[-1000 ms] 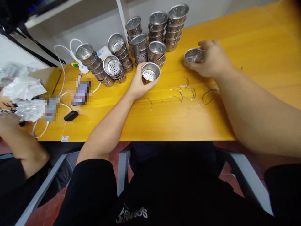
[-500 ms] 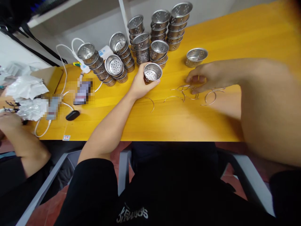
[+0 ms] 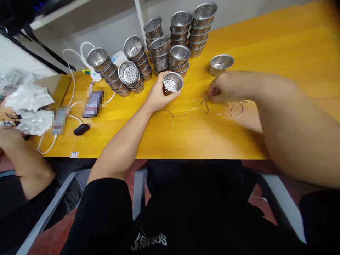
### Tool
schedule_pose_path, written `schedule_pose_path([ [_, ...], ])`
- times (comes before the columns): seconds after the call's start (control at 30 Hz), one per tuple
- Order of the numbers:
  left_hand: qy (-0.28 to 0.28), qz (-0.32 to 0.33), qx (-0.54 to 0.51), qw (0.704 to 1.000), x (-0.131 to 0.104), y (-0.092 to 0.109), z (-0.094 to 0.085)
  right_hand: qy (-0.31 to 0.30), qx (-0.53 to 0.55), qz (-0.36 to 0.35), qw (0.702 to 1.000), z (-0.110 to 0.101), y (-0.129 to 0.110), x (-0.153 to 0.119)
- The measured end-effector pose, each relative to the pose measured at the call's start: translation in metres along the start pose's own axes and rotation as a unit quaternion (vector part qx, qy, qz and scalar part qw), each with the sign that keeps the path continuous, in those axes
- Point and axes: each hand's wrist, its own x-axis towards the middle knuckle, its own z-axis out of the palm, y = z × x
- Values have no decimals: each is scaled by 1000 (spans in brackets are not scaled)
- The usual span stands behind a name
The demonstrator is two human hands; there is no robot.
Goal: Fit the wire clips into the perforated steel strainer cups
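My left hand (image 3: pixel 158 92) is closed around a small perforated metal cup (image 3: pixel 173 82), its open mouth facing up toward me. The cup is at the front of several stacks of similar cups. To the right, my right hand (image 3: pixel 221 88) has its fingers drawn together in a pinch at a loose group of thin curved metal wires (image 3: pixel 207 106). A wire end meets the fingertips, though the grip itself is partly hidden. Just behind that hand, a single perforated cup (image 3: pixel 221 65) stands upright on the table.
Stacked perforated cups (image 3: pixel 160 53) line the back of the yellow table (image 3: pixel 164 141). At left are a phone (image 3: pixel 93 103), white cables, a black oval case (image 3: pixel 81 129) and crumpled plastic bags (image 3: pixel 29 97). Another person's arm (image 3: pixel 32 159) is at the far left. One lone curved wire (image 3: pixel 172 118) lies near my left forearm.
My right hand's fingers have come together from spread to pinched, and the hand has shifted slightly left at the wires. The left hand keeps the cup in place.
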Motion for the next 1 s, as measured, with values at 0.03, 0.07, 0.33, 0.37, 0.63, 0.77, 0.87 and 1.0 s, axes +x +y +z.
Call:
schedule_pose_path([
  [0.03, -1, 1, 0, 1000, 0, 0, 0, 1, -7, 2, 1000, 0, -3, 0],
  [0.07, -1, 2, 0, 1000, 0, -1, -1, 3, -13, 2, 1000, 1, -5, 0],
  [0.33, 3, 14, -7, 1000, 1, -8, 1, 55, -20, -39, 998, 9, 3, 7],
  [0.37, 3, 16, -9, 1000, 1, -8, 1, 69, -18, -43, 996, 10, 4, 8],
  [0.63, 2, 17, -11, 1000, 1, -6, 0, 106, 4, -119, 987, 20, 18, 21],
  [0.77, 2, 16, -15, 1000, 1, -5, 1, 118, -2, -100, 988, 19, 18, 20],
  [0.87, 5, 15, -13, 1000, 1, -7, 1, 135, -6, -81, 988, 18, 15, 17],
  [1.0, 5, 20, -11, 1000, 2, -13, 3, 241, 73, -107, 962, 20, 14, 15],
])
